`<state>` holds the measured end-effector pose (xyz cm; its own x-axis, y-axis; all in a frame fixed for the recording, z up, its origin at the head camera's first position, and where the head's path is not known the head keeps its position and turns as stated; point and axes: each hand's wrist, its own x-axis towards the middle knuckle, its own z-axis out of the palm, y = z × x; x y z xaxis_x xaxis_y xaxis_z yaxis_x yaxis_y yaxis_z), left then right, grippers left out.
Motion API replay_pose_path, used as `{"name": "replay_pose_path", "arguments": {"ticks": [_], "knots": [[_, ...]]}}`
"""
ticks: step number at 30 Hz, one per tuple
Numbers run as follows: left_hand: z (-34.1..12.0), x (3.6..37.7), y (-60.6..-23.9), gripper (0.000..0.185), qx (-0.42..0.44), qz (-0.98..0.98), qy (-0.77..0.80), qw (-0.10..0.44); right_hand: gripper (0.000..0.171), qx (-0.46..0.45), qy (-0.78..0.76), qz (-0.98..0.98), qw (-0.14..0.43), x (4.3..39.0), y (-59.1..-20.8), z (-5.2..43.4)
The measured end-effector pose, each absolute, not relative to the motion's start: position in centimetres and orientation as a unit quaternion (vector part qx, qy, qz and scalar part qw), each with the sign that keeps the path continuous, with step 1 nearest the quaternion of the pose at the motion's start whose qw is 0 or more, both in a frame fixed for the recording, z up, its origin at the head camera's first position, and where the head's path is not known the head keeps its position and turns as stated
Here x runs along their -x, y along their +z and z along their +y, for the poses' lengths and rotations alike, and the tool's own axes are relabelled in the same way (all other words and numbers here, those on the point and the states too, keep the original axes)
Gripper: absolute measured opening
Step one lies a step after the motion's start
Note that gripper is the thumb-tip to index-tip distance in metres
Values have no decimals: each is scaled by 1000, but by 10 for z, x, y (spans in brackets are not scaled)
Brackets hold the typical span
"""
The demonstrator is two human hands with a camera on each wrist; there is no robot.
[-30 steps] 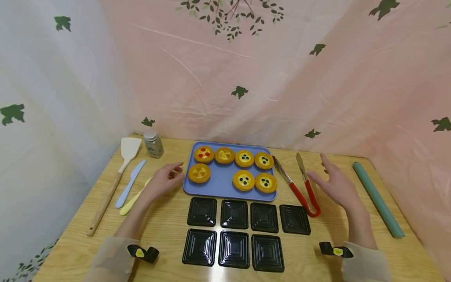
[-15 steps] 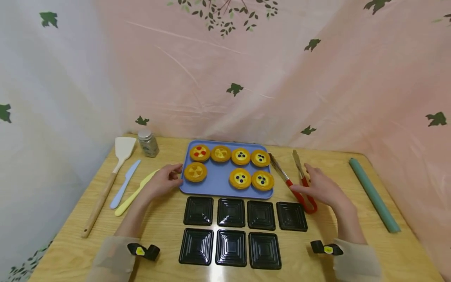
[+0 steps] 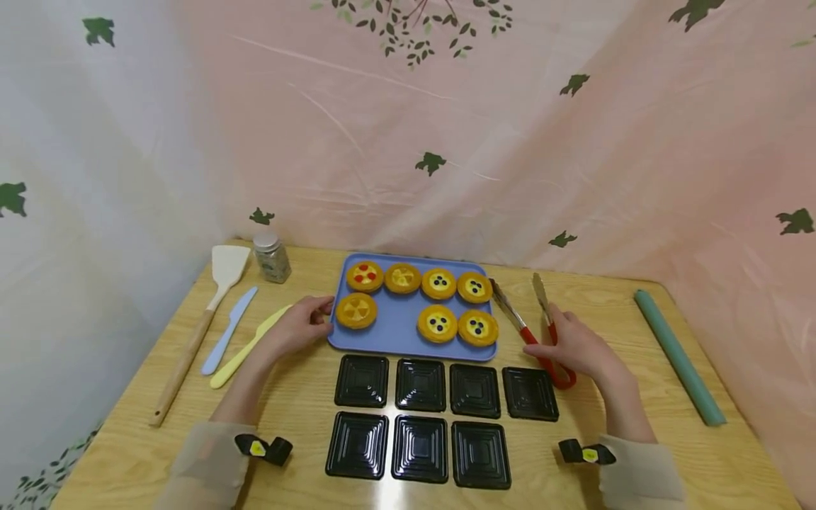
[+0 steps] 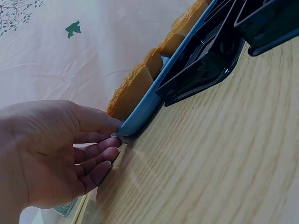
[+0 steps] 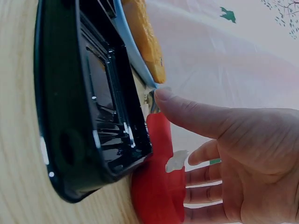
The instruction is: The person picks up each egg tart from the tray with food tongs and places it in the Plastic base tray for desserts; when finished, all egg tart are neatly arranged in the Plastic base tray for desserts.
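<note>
My left hand (image 3: 299,328) is at the left edge of the blue tray (image 3: 395,343), thumb and fingertips at its rim, fingers loosely bent; in the left wrist view the thumb (image 4: 96,120) meets the tray's corner. Several tarts with red, orange or blue-dotted tops sit on the tray, among them a blueberry tart (image 3: 437,324) and a red-topped tart (image 3: 365,276). My right hand (image 3: 583,347) spans the red-handled metal tongs (image 3: 534,346), which lie spread on the table. Its thumb and straight fingers are on either side of the red handle (image 5: 159,186), not closed round it.
Several black square trays (image 3: 361,381) stand in two rows before the blue tray. At left lie a spatula (image 3: 204,319), a blue knife (image 3: 229,331) and a yellow knife (image 3: 231,367), near a jar (image 3: 272,260). A green rod (image 3: 681,358) lies at far right.
My right hand has moved left and down, from beside the tongs to over their red handle. My left hand has edged in to the tray's rim. Tarts and black trays stay put.
</note>
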<state>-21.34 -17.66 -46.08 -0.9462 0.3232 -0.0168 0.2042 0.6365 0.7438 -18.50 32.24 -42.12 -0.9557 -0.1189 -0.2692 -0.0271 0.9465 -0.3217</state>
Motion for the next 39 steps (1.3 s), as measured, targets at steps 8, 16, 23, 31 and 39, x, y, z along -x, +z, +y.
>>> {"name": "replay_pose_path", "arguments": {"ticks": [8,16,23,31,39], "knots": [[-176,214,-457,60,-156,901,397,72,113,38,-157,976,148,187,-421,323],[-176,215,-459,60,-158,903,395,64,113,35,-160,975,149,189,-422,323],[-176,215,-460,60,-151,904,392,72,113,34,-159,975,152,188,-426,326],[-175,217,-464,62,-152,905,389,77,112,30,-155,976,148,189,-431,327],[-176,216,-465,62,-149,905,391,73,105,33,-177,974,138,190,-432,327]]}}
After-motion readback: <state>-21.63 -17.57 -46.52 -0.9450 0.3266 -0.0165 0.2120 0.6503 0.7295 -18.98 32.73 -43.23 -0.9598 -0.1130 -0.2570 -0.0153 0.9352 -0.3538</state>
